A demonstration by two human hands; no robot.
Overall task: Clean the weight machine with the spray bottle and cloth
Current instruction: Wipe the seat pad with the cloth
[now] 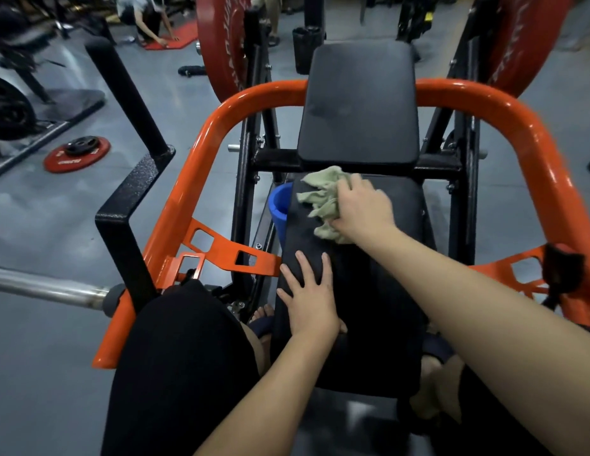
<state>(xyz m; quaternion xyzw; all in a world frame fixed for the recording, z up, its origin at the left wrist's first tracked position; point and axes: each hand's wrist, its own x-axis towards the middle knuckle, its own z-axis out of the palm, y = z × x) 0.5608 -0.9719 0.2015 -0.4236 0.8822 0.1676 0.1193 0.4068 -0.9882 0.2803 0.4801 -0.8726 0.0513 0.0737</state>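
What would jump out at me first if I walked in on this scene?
The bright orange frame curves around the machine, with a big red weight plate at the top left. In the middle, the right hand holds a pale green cloth on the black seat pad, while the left hand rests flat on the pad nearer the camera.

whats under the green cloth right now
The cloth lies on the black seat pad, held down by the right hand. The pad surface directly beneath it is covered, so unseen.
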